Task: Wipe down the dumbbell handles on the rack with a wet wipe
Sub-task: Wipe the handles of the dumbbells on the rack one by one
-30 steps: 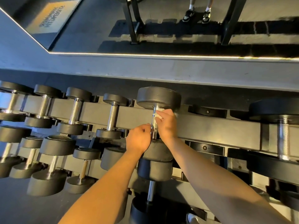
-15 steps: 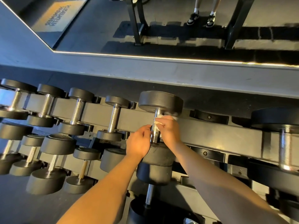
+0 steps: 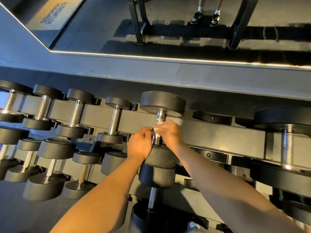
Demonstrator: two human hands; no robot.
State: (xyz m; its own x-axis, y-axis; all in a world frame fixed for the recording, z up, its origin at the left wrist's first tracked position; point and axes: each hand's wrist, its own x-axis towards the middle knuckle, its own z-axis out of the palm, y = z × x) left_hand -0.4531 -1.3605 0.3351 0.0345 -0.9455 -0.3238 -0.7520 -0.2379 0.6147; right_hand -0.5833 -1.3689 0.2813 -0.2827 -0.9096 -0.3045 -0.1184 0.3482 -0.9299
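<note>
A black dumbbell with a chrome handle (image 3: 159, 116) lies on the top tier of the rack (image 3: 218, 137). A white wet wipe (image 3: 158, 130) is wrapped round the middle of that handle. My right hand (image 3: 170, 133) grips the wipe and handle from the right. From the left, my left hand (image 3: 140, 143) pinches the wipe's edge with curled fingers. The lower part of the handle is partly hidden between the two hands.
Several smaller dumbbells (image 3: 114, 120) fill the rack's tiers to the left. A large dumbbell (image 3: 287, 143) lies at the right. Two empty cradles (image 3: 212, 117) sit between. Above is a mirror (image 3: 168, 22) showing a person's shoes (image 3: 206, 16).
Both hands have slid a little down the handle toward the near weight, and more bare chrome shows above the wipe. My head has tipped slightly, shifting the rack lower in view.
</note>
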